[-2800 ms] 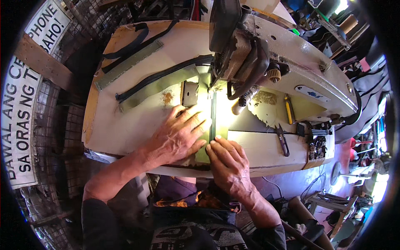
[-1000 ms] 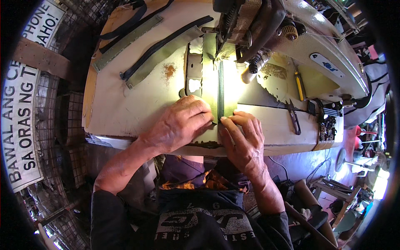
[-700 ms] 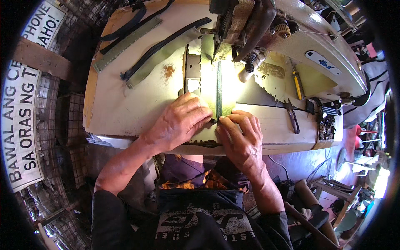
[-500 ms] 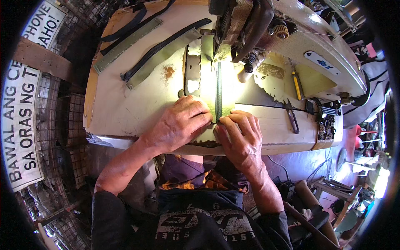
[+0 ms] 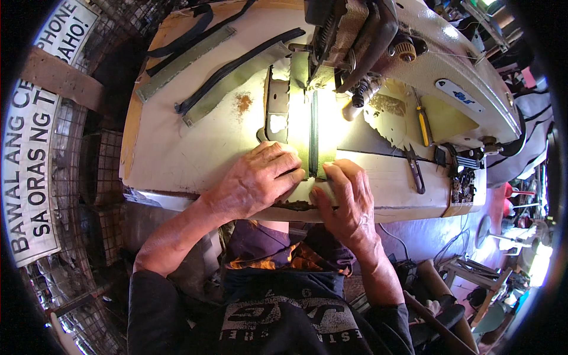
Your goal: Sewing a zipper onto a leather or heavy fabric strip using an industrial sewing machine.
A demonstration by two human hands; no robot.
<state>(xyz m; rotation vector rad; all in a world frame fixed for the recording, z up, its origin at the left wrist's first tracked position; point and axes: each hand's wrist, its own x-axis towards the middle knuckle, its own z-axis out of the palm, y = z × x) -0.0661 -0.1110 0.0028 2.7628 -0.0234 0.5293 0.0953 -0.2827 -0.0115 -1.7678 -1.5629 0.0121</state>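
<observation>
A zipper point(image 5: 313, 139) with dark teeth and green fabric along both sides runs lengthwise beneath the needle area of a sewing machine point(image 5: 408, 65). My left hand point(image 5: 260, 180) lies at the left of its near end, fingers curled and closed on the green edge. At the right corner of that end is my right hand point(image 5: 349, 198), its index fingertip touching the fabric. Its thumb stands apart from the index finger, lower down over the table edge. Light from the machine makes the fabric beside the needle very bright, and the presser foot is hard to make out.
To the left on the worktable point(image 5: 177, 154) lie a green strip with a dark zipper point(image 5: 236, 74) and another strip point(image 5: 183, 65). A yellow-and-black screwdriver point(image 5: 423, 125) and thread snips point(image 5: 415, 170) lie right of the needle. A wire mesh wall point(image 5: 103, 195) stands at far left.
My right thumb has moved off the zipper's near end and away from the index finger. My left hand stays almost in place. The view has shifted slightly.
</observation>
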